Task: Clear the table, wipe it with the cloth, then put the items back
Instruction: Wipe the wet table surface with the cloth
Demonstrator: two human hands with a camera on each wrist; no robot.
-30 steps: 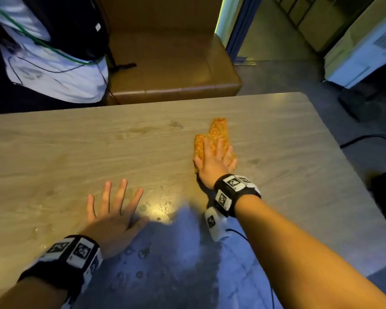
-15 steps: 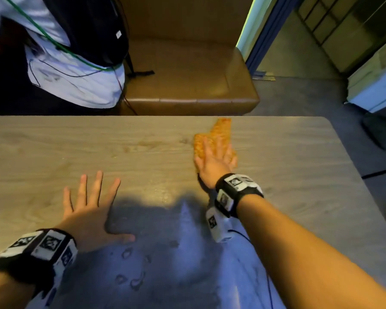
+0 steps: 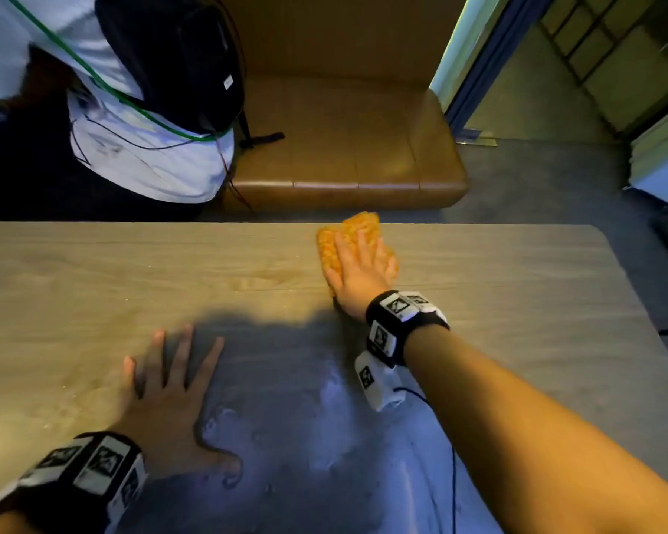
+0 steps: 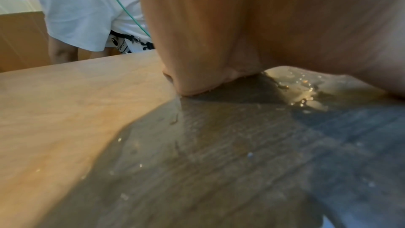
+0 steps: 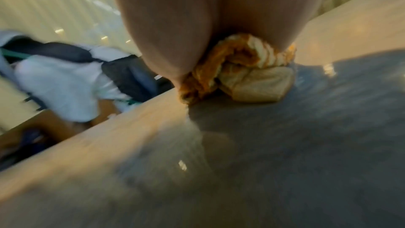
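Straight fingers (image 3: 363, 244) of the right hand (image 3: 357, 275) are pressing flat on an orange cloth (image 3: 348, 235), which is lying bunched at the far edge of the wooden bench (image 3: 517, 287), its front corner just reaching that edge; the right wrist view is showing the cloth's folds, orange and pale, crumpled under the palm. The left hand (image 3: 170, 402) is resting palm-down on the bench nearer the person, its fingers (image 3: 180, 356) spread and straight, holding nothing, well apart from the cloth. Wet patches and droplets (image 3: 247, 422) are glistening on the shadowed surface beside the left thumb, also visible in the left wrist view (image 4: 304, 93). Both wrists are wearing black bands with square markers (image 3: 398, 317). Beyond the bench, a brown padded seat (image 3: 344, 148) is standing, with another person in a white shirt (image 3: 139, 156) and a black bag (image 3: 178, 59) at its left end
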